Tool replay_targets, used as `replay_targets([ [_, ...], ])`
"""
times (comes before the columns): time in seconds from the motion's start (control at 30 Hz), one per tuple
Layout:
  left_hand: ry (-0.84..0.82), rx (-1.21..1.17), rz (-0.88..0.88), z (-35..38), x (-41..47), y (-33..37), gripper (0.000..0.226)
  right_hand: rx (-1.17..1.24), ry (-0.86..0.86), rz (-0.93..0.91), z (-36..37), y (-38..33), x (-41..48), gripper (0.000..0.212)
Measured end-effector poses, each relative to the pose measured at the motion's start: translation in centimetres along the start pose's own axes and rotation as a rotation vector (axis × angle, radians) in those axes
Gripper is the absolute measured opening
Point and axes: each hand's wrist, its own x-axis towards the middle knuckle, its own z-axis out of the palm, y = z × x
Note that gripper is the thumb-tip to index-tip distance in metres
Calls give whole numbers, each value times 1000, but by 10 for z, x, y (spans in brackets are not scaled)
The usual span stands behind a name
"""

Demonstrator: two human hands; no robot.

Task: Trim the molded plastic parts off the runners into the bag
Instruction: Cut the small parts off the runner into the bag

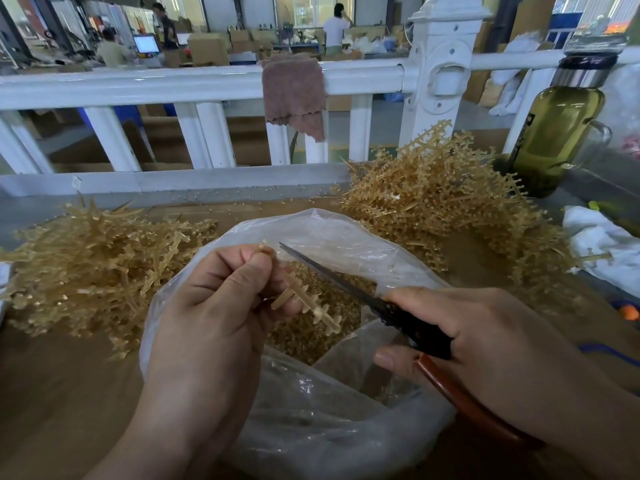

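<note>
Over the open mouth of the clear plastic bag [322, 420], the left hand [207, 306] pinches a tan runner [308, 299] between thumb and fingertips, its stubby branches angled down above the heap of trimmed parts [304, 337] inside. The right hand [491, 344] is wrapped round the handles of the scissors [346, 282], blade pointing up just beside the runner, though from here I can't tell whether the blades are parted. Tangled runners flank the bag, a left pile [97, 268] and a taller right pile [450, 202] near a green-tinted bottle [554, 143].
</note>
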Motion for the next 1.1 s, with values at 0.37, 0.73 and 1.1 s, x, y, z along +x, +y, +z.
replay_targets([
  [0.37,-17,-23,10,1,1,-3,28,-7,6,-2,3,-2,-1,52],
  [0.73,-24,-43,-44,5,-2,-1,27,8,35,-11,5,-1,-2,55],
  [1.1,-8,-21,-54,7,-3,-3,24,-45,4,-18,2,-2,0,53],
])
